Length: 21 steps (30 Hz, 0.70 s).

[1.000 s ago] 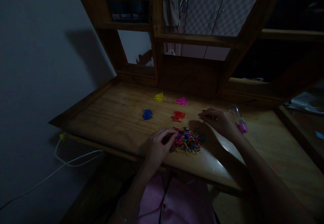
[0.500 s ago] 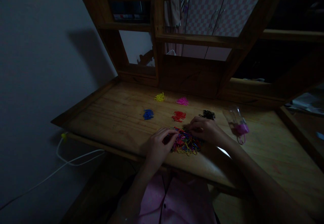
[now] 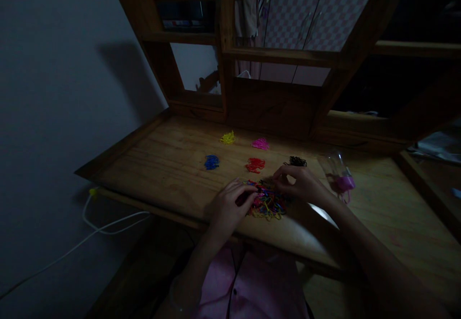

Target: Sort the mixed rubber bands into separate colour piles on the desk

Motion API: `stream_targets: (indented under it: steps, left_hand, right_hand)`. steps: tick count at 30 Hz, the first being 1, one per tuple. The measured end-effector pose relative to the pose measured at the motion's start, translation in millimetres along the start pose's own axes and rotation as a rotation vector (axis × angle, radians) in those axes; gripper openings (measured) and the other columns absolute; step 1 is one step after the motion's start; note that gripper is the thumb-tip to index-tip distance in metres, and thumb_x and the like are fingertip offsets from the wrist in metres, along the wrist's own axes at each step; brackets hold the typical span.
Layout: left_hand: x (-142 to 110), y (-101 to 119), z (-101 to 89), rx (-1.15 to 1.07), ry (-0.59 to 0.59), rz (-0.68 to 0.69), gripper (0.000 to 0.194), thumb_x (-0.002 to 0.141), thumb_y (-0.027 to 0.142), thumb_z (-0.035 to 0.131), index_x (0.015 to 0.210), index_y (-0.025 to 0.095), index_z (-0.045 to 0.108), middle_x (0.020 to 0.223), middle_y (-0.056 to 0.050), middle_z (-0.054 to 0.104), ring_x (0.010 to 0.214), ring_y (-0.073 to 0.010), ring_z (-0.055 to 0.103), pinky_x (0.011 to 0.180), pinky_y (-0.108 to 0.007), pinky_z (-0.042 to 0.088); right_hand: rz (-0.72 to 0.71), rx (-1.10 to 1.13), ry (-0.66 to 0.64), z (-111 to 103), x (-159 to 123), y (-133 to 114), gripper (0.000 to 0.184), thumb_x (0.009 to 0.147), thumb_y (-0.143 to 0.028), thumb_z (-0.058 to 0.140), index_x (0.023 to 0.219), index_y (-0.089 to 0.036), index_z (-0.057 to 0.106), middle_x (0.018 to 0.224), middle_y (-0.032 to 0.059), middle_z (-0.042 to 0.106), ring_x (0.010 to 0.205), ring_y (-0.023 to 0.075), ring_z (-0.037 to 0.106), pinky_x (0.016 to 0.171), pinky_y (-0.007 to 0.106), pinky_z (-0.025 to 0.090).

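A mixed pile of small, thin, loop-shaped pieces point(image 3: 268, 208) in many colours lies near the front of the wooden table. At its left side, my left hand point(image 3: 230, 206) has thumb and fingertips pinched together over the pieces; something small and dark shows at the tips, too small to name. My right hand point(image 3: 297, 182) is curled at the pile's upper right, thumb and finger closed at the edge, and what they grip is unclear. Sorted heaps lie beyond: red pieces point(image 3: 255, 165), blue pieces point(image 3: 212, 162), yellow pieces point(image 3: 227, 138), pink pieces point(image 3: 260, 143) and black pieces point(image 3: 296, 161).
A clear bottle with a pink lid point(image 3: 345, 182) lies on the right of the wooden table point(image 3: 154, 165). Shelving point(image 3: 281, 57) rises along the back edge. A white cable point(image 3: 108, 230) hangs off the left front side, near the wall.
My right hand has shifted slightly right, away from the left hand. My left hand stays at the pile with its pinch a little farther right. The sorted heaps look the same.
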<state>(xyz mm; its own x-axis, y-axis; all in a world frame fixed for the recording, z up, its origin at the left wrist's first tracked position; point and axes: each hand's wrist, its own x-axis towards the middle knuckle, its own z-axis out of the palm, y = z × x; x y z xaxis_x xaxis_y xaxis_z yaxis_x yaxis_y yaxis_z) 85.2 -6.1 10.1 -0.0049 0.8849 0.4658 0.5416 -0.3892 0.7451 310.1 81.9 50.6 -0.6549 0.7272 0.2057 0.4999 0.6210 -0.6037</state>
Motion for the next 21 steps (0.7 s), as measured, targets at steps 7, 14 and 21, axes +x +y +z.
stream_targets:
  steps: [7,14,21]
  left_hand:
    - [1.7,1.3,-1.1,-0.036,-0.034,0.03,0.009,0.085,0.024,0.064,0.091,0.027,0.07,0.089,0.001,0.072,0.087,-0.0162,0.065,0.108,-0.042,0.038]
    - [1.1,1.6,-1.9,-0.049,-0.055,0.023,0.009,0.086,0.023,0.063,0.09,0.026,0.071,0.089,0.0,0.072,0.088,-0.017,0.065,0.111,-0.045,0.036]
    - [1.1,1.4,-1.8,-0.05,-0.053,0.016,0.011,0.087,0.022,0.062,0.091,0.027,0.072,0.091,0.001,0.072,0.088,-0.0161,0.065,0.111,-0.045,0.036]
  right_hand:
    - [0.004,0.007,0.076,-3.5,1.6,-5.8,0.012,0.086,-0.027,0.058,0.091,-0.02,0.066,0.079,0.0021,0.069,0.066,0.0137,0.06,0.061,0.024,0.043]
    - [0.305,-0.382,0.498,-29.7,-8.9,28.3,0.018,0.085,-0.033,0.059,0.086,-0.021,0.072,0.076,0.0041,0.07,0.06,0.0173,0.061,0.056,0.028,0.04]
    - [0.141,-0.34,0.422,-15.0,0.7,15.7,0.019,0.087,-0.029,0.058,0.1,-0.021,0.07,0.094,0.0082,0.066,0.078,0.0204,0.062,0.067,0.031,0.047]
